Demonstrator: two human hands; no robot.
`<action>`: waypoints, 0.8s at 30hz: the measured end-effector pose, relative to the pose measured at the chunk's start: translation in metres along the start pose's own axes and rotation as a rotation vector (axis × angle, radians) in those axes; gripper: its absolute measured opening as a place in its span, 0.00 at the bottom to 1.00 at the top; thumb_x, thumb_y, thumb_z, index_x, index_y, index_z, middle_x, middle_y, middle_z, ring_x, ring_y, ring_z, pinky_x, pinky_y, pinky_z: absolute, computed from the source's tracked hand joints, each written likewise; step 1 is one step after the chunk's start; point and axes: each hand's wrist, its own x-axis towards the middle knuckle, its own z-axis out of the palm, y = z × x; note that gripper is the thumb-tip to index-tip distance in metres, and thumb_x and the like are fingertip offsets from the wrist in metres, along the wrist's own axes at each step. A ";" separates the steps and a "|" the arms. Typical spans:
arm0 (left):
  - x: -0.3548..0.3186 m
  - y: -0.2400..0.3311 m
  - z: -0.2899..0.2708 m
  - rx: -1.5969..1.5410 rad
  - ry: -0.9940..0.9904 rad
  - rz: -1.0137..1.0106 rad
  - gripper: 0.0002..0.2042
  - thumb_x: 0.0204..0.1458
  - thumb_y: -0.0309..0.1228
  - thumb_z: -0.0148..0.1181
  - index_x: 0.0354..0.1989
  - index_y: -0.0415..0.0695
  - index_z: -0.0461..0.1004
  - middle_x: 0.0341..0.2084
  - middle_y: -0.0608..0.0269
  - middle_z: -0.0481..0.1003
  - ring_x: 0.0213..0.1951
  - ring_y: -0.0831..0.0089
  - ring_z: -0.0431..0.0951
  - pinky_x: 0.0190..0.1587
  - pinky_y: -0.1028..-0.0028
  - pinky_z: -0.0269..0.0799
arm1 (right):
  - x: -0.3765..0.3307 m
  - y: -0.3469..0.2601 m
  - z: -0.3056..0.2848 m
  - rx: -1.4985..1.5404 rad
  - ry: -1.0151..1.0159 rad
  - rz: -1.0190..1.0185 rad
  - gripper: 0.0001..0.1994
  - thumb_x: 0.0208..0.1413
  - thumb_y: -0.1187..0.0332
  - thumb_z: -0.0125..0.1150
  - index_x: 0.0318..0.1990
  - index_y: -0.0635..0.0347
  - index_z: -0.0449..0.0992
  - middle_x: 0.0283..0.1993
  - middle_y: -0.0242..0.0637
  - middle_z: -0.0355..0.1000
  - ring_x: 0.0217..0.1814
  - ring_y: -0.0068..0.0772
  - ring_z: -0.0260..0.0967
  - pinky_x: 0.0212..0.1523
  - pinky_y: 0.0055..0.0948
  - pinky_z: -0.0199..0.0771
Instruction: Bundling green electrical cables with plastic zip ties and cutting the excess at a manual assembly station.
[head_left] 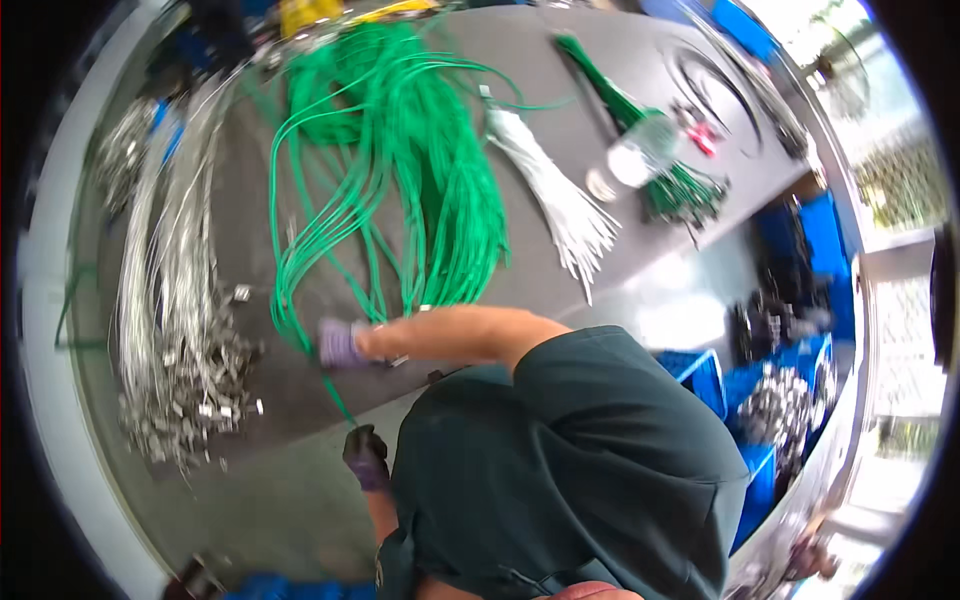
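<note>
A large heap of long green cables (440, 190) lies across the table, several of its strands looping toward the near left edge. My right hand (342, 343), in a purple glove, is closed at the ends of those loops, its fingers slightly blurred, and appears to grip the green strands. Off the table edge, my left hand (367, 455), in a dark-palmed purple glove, is closed around a green strand (337, 395) that runs down from beside the right hand. The tip of that strand is hidden in the left fist.
Left of the heap lies a bundle of silvery clear cables (165, 250) with metal ends. To the right are a white cable bundle (545, 180), a dark green bundle (600, 80), a clear plastic container (640, 152) and black cable loops (715, 85). Blue bins (690, 378) stand right of my body.
</note>
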 end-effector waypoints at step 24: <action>0.051 0.012 -0.020 0.018 -0.177 0.121 0.18 0.53 0.43 0.53 0.24 0.38 0.70 0.10 0.67 0.62 0.12 0.78 0.60 0.14 0.75 0.53 | 0.086 0.082 -0.106 0.938 0.127 0.811 0.08 0.39 0.63 0.59 0.18 0.57 0.74 0.21 0.37 0.71 0.24 0.34 0.70 0.25 0.33 0.70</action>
